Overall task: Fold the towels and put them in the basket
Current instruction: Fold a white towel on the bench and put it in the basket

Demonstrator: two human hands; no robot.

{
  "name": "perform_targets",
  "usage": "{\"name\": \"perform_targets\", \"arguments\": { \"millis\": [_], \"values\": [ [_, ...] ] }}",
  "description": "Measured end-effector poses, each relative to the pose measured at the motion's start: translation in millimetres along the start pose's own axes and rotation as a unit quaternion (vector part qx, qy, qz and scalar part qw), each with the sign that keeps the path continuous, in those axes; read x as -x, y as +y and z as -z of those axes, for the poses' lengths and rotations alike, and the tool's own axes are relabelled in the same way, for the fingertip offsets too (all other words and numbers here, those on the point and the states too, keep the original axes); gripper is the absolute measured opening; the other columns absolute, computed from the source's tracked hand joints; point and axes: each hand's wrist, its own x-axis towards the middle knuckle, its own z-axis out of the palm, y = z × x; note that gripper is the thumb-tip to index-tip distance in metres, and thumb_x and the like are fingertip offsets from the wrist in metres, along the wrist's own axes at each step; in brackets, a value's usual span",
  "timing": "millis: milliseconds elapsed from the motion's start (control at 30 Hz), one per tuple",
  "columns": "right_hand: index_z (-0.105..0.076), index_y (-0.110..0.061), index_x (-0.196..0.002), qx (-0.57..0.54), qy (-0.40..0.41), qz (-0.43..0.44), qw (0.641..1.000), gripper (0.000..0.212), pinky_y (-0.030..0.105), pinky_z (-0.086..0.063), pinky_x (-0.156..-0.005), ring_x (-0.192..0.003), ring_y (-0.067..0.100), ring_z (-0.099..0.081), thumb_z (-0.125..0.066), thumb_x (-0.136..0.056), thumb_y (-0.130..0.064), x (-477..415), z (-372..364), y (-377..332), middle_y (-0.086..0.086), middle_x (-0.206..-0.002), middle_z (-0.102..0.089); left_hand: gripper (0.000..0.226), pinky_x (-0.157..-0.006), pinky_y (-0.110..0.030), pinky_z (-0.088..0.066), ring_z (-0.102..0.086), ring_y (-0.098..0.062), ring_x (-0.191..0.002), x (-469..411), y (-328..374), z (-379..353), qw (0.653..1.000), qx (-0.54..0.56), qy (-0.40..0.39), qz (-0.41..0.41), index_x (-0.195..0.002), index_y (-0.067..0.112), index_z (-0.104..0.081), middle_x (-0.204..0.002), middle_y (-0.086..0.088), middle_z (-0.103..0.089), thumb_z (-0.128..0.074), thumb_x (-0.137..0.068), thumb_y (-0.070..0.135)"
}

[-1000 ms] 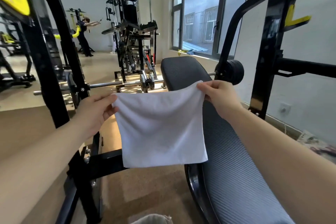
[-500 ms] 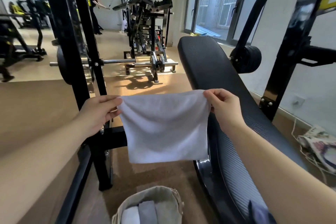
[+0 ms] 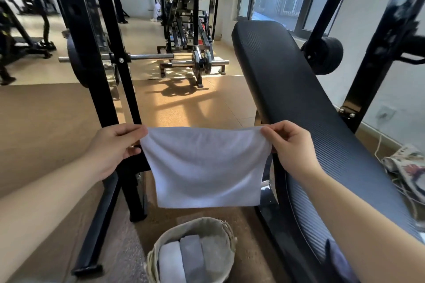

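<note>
Towel (image 3: 204, 165), the white one: where is it?
Hanging spread out in the air, straight above the basket (image 3: 230, 246), which holds folded towels (image 3: 190, 257) side by side.
And each hand?
Left hand (image 3: 112, 147) pinches its upper left corner and right hand (image 3: 292, 145) its upper right, fingers curled, both above the basket.

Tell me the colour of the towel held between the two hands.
The soft cloth towel is plain white, without pattern; the head view shows it best.

Soft matt cloth towel (image 3: 205, 167) — coarse woven basket (image 3: 208, 225).
</note>
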Motion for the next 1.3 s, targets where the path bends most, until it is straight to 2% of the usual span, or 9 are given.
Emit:
{"name": "perform_targets", "arguments": {
  "millis": [167, 400, 533, 700, 833, 967, 1067, 1167, 1300],
  "values": [
    [-0.076, -0.024, -0.082, -0.021, -0.013, -0.029, 0.999, 0.010, 0.034, -0.061, -0.076, -0.081, 0.016, -0.072, -0.077, -0.090, -0.030, 12, 6, 7, -0.002, -0.084, -0.075, 0.037, -0.059, -0.020, -0.057, -0.070, -0.012, -0.077, -1, -13, 3, 0.999, -0.032, -0.018, 0.002, -0.100, 0.008, -0.077, -0.090, -0.004, -0.074, -0.079, -0.070, 0.029],
    [-0.076, -0.022, -0.083, -0.033, -0.009, -0.055, 0.998, 0.009, 0.049, -0.062, -0.077, -0.083, 0.029, -0.072, -0.078, -0.089, -0.029, 17, 0, 8, 0.004, -0.084, -0.075, 0.015, -0.059, -0.018, -0.056, -0.070, -0.008, -0.075, -8, -27, 4, 0.999, -0.051, -0.008, -0.010, -0.102, 0.011, -0.075, -0.085, 0.004, -0.076, -0.072, -0.091, 0.019],
    [-0.078, -0.029, -0.092, -0.031, -0.012, -0.075, 0.997, 0.004, 0.040, -0.063, -0.082, -0.086, 0.017, -0.074, -0.079, -0.089, -0.026, 19, -2, 14, -0.002, -0.089, -0.077, 0.011, -0.060, -0.018, -0.056, -0.069, -0.007, -0.077, -10, -36, 9, 0.995, -0.093, -0.004, -0.034, -0.099, 0.025, -0.076, -0.085, 0.008, -0.075, -0.074, -0.091, 0.018],
    [-0.076, -0.035, -0.105, 0.080, -0.044, -0.081, 0.993, 0.015, 0.025, -0.058, -0.077, -0.080, -0.002, -0.069, -0.074, -0.092, -0.027, 22, -3, 23, -0.021, -0.085, -0.074, 0.017, -0.067, -0.026, -0.062, -0.076, -0.014, -0.073, -6, -40, 16, 0.960, -0.266, -0.050, -0.074, -0.097, 0.048, -0.077, -0.097, 0.017, -0.076, -0.072, -0.092, 0.032],
    [-0.078, -0.032, -0.095, 0.145, -0.069, -0.069, 0.985, 0.007, 0.019, -0.048, -0.065, -0.065, -0.004, -0.063, -0.072, -0.093, -0.029, 24, -4, 25, -0.023, -0.070, -0.069, 0.008, -0.070, -0.031, -0.062, -0.076, -0.016, -0.076, -5, -44, 16, 0.959, -0.278, -0.043, -0.042, -0.097, 0.040, -0.075, -0.097, 0.011, -0.075, -0.068, -0.094, 0.036],
    [-0.075, -0.032, -0.090, 0.164, -0.082, -0.073, 0.980, 0.008, 0.022, -0.057, -0.056, -0.060, 0.007, -0.070, -0.069, -0.094, -0.028, 25, -9, 25, -0.014, -0.074, -0.073, 0.009, -0.061, -0.021, -0.058, -0.074, -0.014, -0.084, -4, -49, 7, 0.979, -0.202, -0.020, 0.016, -0.099, 0.029, -0.075, -0.093, 0.007, -0.076, -0.066, -0.098, 0.027],
    [-0.074, -0.028, -0.090, 0.166, -0.052, -0.127, 0.977, 0.008, 0.021, -0.057, -0.050, -0.054, 0.012, -0.072, -0.068, -0.095, -0.026, 24, -17, 28, -0.008, -0.072, -0.074, 0.007, -0.063, -0.022, -0.056, -0.067, -0.015, -0.076, -6, -52, -2, 0.981, -0.184, 0.018, 0.052, -0.099, 0.023, -0.076, -0.096, -0.002, -0.076, -0.070, -0.096, 0.026],
    [-0.073, -0.019, -0.093, 0.102, -0.014, -0.245, 0.964, 0.005, 0.034, -0.064, -0.062, -0.056, 0.019, -0.074, -0.069, -0.095, -0.020, 25, -32, 31, 0.003, -0.083, -0.075, 0.010, -0.071, -0.032, -0.057, -0.062, -0.016, -0.068, -3, -55, -18, 0.981, -0.155, 0.032, 0.109, -0.099, 0.017, -0.076, -0.094, -0.009, -0.075, -0.074, -0.092, 0.025],
    [-0.070, -0.011, -0.090, -0.072, -0.014, -0.377, 0.923, 0.005, 0.030, -0.062, -0.061, -0.065, 0.022, -0.076, -0.071, -0.094, -0.008, 34, -56, 24, 0.014, -0.098, -0.071, 0.009, -0.061, -0.027, -0.056, -0.061, -0.009, -0.052, 9, -54, -49, 0.982, -0.131, 0.006, 0.136, -0.097, 0.015, -0.076, -0.064, 0.001, -0.069, -0.076, -0.090, 0.020]
  ]
}}
